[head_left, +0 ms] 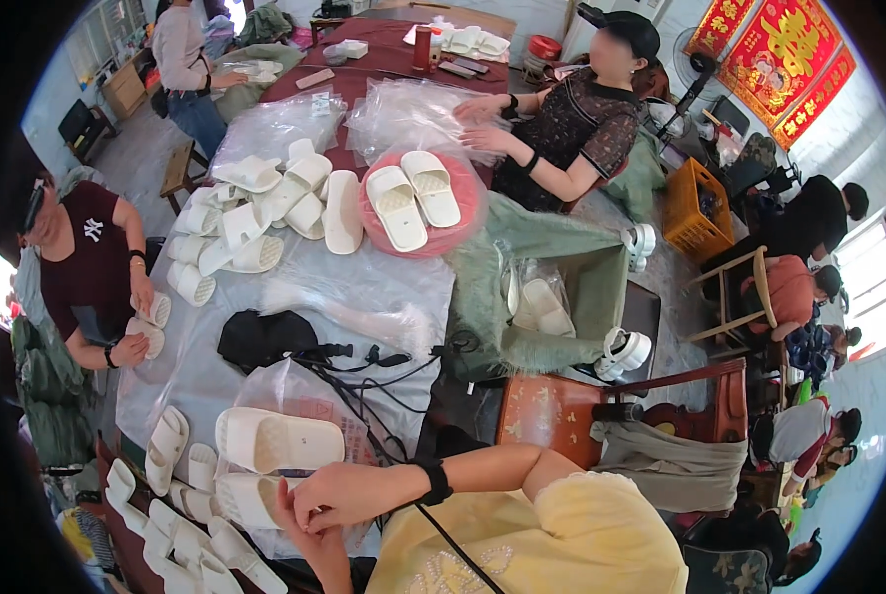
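My right hand (342,494), with a black band at its wrist, is curled, its fingers bent in against my left hand (316,540). The left hand comes up from below with its fingers partly covered by the right. Whatever lies between the fingers is too small or hidden to make out. Just left of both hands is a white slipper (241,498), partly covered by them. Its matching white slipper (304,443) lies directly beyond, sole down. A clear printed plastic bag (309,388) is spread under and behind this pair.
White slippers (181,540) crowd the near left. A black pouch (265,339) and cables (369,396) lie mid-table. Beyond are a slipper heap (255,213), a pink round stool (468,223) bearing a pair, and clear bags (413,114). A green sack-lined bin (562,346) stands right. Co-workers sit around.
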`<action>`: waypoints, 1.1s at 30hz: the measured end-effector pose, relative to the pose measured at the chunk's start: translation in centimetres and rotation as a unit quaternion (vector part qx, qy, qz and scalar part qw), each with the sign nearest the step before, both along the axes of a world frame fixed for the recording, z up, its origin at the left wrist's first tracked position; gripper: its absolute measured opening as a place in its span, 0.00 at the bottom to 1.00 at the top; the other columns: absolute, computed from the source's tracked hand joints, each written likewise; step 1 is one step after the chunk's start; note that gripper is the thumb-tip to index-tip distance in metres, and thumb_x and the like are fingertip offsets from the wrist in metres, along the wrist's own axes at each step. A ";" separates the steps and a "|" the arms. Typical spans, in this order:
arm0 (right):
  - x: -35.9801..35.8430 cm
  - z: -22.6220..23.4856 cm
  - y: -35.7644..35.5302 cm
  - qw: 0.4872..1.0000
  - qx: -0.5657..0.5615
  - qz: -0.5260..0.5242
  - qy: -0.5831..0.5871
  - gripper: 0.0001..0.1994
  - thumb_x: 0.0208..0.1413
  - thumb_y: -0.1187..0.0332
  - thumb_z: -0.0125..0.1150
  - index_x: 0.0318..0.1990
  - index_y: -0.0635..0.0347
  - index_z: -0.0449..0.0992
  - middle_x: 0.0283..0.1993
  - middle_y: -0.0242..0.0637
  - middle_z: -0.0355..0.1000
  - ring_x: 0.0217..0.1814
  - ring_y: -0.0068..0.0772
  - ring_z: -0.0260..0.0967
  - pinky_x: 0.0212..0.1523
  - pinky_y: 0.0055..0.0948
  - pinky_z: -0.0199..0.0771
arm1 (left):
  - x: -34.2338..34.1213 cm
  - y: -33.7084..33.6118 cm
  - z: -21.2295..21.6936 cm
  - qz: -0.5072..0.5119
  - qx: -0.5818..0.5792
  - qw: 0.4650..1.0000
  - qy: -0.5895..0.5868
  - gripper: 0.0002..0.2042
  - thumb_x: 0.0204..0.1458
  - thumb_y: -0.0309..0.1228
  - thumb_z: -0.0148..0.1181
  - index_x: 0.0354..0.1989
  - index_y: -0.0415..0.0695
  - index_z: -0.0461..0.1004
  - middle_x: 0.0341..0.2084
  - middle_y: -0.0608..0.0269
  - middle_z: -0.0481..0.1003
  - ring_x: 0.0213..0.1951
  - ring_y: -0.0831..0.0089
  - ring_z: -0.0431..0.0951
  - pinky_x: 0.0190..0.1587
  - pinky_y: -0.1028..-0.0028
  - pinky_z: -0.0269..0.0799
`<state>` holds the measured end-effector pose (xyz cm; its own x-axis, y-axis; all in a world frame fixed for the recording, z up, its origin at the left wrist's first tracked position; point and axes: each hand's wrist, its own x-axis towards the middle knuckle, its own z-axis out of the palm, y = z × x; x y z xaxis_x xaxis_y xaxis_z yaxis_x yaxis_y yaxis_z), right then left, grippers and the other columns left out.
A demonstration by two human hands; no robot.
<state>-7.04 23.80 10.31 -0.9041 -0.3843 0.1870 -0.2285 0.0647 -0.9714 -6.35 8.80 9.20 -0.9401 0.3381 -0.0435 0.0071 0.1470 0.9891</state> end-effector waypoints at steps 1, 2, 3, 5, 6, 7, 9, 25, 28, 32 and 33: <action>-0.2 0.4 0.0 1.000 -0.002 0.010 0.003 0.07 0.45 0.67 0.57 0.29 0.60 0.74 0.30 0.37 0.72 0.32 0.35 0.69 0.33 0.29 0.68 | 0.3 0.2 0.2 0.019 0.006 1.000 -0.005 0.29 0.47 0.19 0.53 0.59 0.40 0.50 0.42 0.61 0.62 0.40 0.75 0.67 0.40 0.81 0.64; -0.2 1.0 0.2 0.999 -0.032 -0.003 -0.023 0.07 0.46 0.68 0.56 0.30 0.61 0.74 0.30 0.36 0.72 0.32 0.34 0.69 0.34 0.28 0.68 | 0.5 0.1 0.4 0.041 0.013 0.999 -0.008 0.29 0.46 0.18 0.53 0.58 0.39 0.51 0.41 0.62 0.63 0.38 0.76 0.67 0.39 0.81 0.64; -0.3 1.5 0.5 0.997 -0.062 -0.014 -0.049 0.06 0.47 0.68 0.56 0.31 0.61 0.73 0.31 0.36 0.72 0.33 0.32 0.69 0.34 0.27 0.68 | 0.6 -0.3 0.4 0.056 0.010 0.998 -0.005 0.29 0.46 0.18 0.53 0.58 0.39 0.51 0.41 0.62 0.63 0.38 0.76 0.67 0.39 0.81 0.64; -0.7 1.2 0.9 0.995 -0.073 -0.038 -0.060 0.07 0.49 0.68 0.56 0.33 0.61 0.73 0.32 0.35 0.72 0.33 0.30 0.69 0.35 0.26 0.68 | 1.3 -1.6 0.4 0.032 0.012 0.997 -0.076 0.26 0.47 0.18 0.53 0.56 0.38 0.54 0.34 0.65 0.67 0.31 0.77 0.69 0.34 0.82 0.63; -1.0 0.8 1.0 0.991 -0.080 -0.076 -0.075 0.07 0.50 0.68 0.55 0.34 0.61 0.73 0.33 0.34 0.72 0.34 0.27 0.69 0.36 0.24 0.68 | 1.6 -1.8 0.1 0.059 0.004 0.997 -0.049 0.17 0.48 0.19 0.53 0.48 0.38 0.64 0.26 0.67 0.69 0.26 0.80 0.68 0.29 0.82 0.61; -1.1 0.6 1.3 0.992 -0.070 -0.081 -0.069 0.08 0.52 0.68 0.55 0.37 0.62 0.72 0.34 0.33 0.72 0.35 0.23 0.68 0.36 0.23 0.69 | 1.9 -2.1 0.5 0.098 0.000 0.994 -0.043 0.17 0.48 0.19 0.53 0.48 0.38 0.64 0.26 0.67 0.69 0.26 0.80 0.68 0.29 0.82 0.61; -1.5 0.7 1.8 0.989 -0.047 -0.046 -0.134 0.07 0.54 0.69 0.55 0.37 0.62 0.73 0.36 0.29 0.72 0.35 0.16 0.66 0.34 0.18 0.66 | 2.1 -2.4 1.3 0.043 -0.074 0.996 0.029 0.06 0.51 0.22 0.51 0.36 0.37 0.71 0.26 0.68 0.71 0.28 0.82 0.66 0.32 0.83 0.60; -7.2 -2.3 7.2 0.881 -0.324 -0.271 -0.212 0.03 0.57 0.69 0.51 0.35 0.58 0.68 0.26 0.29 0.66 0.27 0.18 0.61 0.30 0.15 0.62 | 5.2 -5.6 -3.4 0.269 -0.080 0.959 -0.035 0.05 0.50 0.24 0.56 0.34 0.40 0.75 0.22 0.64 0.72 0.21 0.81 0.66 0.24 0.81 0.61; -8.6 -2.3 6.6 0.878 -0.305 -0.308 -0.203 0.03 0.57 0.69 0.51 0.34 0.58 0.68 0.27 0.29 0.67 0.27 0.18 0.61 0.32 0.17 0.61 | 5.4 -7.2 -4.6 0.322 -0.101 0.941 -0.034 0.05 0.51 0.26 0.55 0.35 0.39 0.74 0.19 0.68 0.70 0.20 0.81 0.65 0.23 0.81 0.61; -9.3 -3.0 4.9 0.938 -0.185 -0.165 -0.244 0.06 0.58 0.69 0.49 0.38 0.61 0.69 0.31 0.31 0.70 0.33 0.19 0.64 0.37 0.19 0.64 | 5.7 -8.8 -4.0 0.456 0.146 0.869 -0.121 0.07 0.56 0.31 0.48 0.34 0.41 0.70 0.14 0.75 0.58 0.16 0.85 0.56 0.17 0.82 0.51; -9.6 -3.0 4.5 0.939 -0.184 -0.159 -0.244 0.06 0.58 0.69 0.49 0.38 0.61 0.69 0.31 0.31 0.70 0.33 0.19 0.64 0.37 0.19 0.64 | 5.7 -9.3 -4.1 0.461 0.148 0.867 -0.119 0.07 0.56 0.31 0.48 0.34 0.41 0.70 0.14 0.75 0.58 0.16 0.85 0.56 0.17 0.82 0.51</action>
<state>-16.62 28.28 7.35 -0.9747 -0.0710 -0.2120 0.2236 -0.3053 -0.9256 -0.66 -0.53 5.14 -0.7925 -0.5230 -0.3139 -0.1887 -0.2792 0.9415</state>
